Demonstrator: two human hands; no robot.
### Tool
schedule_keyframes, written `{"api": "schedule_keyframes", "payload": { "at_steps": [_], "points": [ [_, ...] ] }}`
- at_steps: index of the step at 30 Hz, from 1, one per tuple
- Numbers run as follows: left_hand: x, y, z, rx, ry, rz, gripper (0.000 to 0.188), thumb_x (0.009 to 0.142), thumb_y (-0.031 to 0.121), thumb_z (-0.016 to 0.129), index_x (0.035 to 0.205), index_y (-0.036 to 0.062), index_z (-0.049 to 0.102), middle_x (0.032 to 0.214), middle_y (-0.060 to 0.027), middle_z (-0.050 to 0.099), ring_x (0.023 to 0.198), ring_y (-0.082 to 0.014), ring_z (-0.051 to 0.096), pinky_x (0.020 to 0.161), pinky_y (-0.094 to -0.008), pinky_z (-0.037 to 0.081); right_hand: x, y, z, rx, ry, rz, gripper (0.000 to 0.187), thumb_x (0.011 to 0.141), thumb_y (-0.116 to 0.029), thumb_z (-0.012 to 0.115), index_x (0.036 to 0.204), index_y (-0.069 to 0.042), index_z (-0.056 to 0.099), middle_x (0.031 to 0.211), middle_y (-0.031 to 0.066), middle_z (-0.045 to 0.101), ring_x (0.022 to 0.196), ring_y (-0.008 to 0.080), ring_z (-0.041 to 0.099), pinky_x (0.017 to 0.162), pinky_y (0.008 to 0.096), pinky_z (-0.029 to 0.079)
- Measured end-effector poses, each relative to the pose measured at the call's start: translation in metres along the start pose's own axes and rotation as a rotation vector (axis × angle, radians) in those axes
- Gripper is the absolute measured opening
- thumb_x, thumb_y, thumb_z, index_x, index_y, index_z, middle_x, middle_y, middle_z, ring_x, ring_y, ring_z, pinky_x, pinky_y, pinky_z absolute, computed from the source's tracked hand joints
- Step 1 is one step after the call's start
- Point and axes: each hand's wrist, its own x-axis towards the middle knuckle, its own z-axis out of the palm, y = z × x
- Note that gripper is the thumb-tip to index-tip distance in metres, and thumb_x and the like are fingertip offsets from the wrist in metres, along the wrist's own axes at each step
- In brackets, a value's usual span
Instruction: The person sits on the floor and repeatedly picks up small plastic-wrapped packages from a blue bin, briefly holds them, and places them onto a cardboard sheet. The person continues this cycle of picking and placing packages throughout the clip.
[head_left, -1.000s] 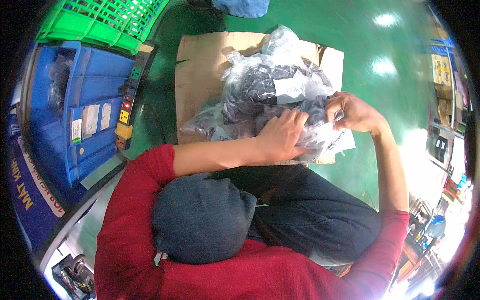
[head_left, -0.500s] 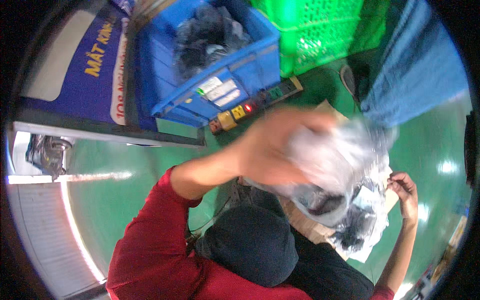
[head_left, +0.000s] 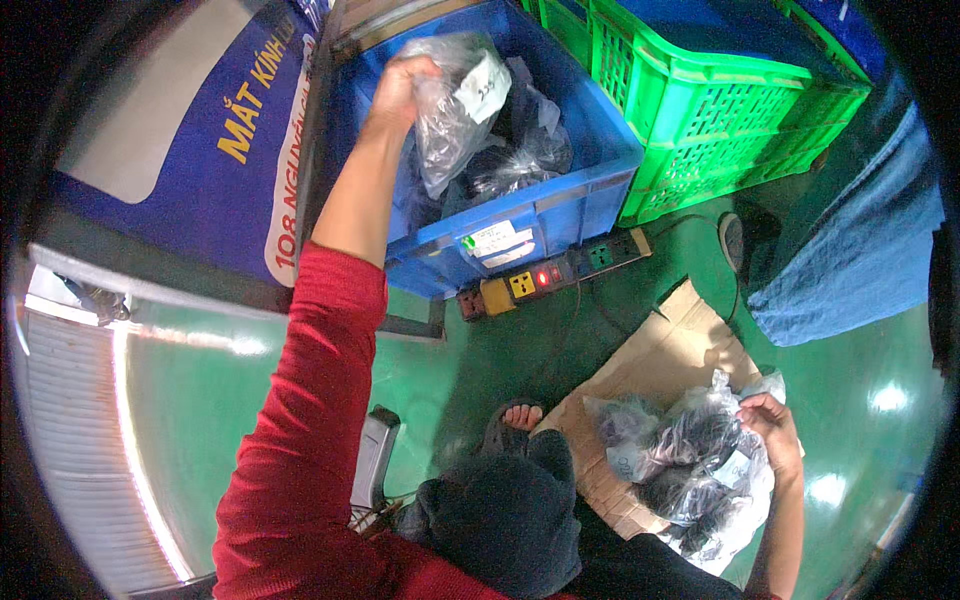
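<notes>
My left hand [head_left: 402, 88] is closed on the top of a clear plastic bag [head_left: 448, 140] with dark contents and a white paper label. It holds this bag over the blue bin [head_left: 600, 182], where more clear bags [head_left: 540, 150] of dark items lie. Low on the right, my right hand [head_left: 778, 435] pinches the edge of a whitish plastic sack [head_left: 752, 525]. Several labelled clear bags [head_left: 690, 435] with dark contents rest in and around that sack, on a flat piece of cardboard [head_left: 625, 385]. What the bags contain cannot be made out.
A bright green perforated crate [head_left: 730, 125] stands right of the bin. In front of the bin, a power strip [head_left: 550, 277] with a red light lies on the green floor. Blue cloth [head_left: 850, 250] and a shoe [head_left: 732, 242] of another person are at right. A blue printed panel [head_left: 190, 200] stands left.
My left hand has carried a clear bag from above the cardboard up and left to the bin. The right hand stays at the sack's edge. The view has shifted somewhat.
</notes>
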Motion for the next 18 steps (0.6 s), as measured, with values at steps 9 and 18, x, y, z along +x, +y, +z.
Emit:
{"api": "schedule_keyframes", "payload": {
  "at_steps": [9,18],
  "points": [
    [0.047,-0.124,-0.092,0.512,-0.427,-0.312,0.028,0.070,0.018,0.053,0.091,0.0011,0.059,0.089,-0.0067,0.061,0.081,-0.0180,0.055,0.073,-0.0297,0.044,0.001,0.023,-0.010,-0.058,0.002,0.083,0.015,0.071,0.001,0.061,0.085,-0.004,0.057,0.084,-0.0003,0.058,0.081,0.0086,0.052,0.075,0.0218,0.042],
    [0.098,-0.115,-0.276,1.581,-0.348,0.206,0.045,0.073,0.025,0.056,0.111,0.0008,0.052,0.103,-0.0116,0.058,0.092,-0.0240,0.053,0.083,-0.0355,0.041,0.047,0.017,-0.035,-0.681,0.263,-0.129,0.018,0.075,-0.014,0.058,0.089,-0.003,0.061,0.085,0.0102,0.063,0.082,0.0181,0.059,0.076,0.0301,0.044]
  ]
}}
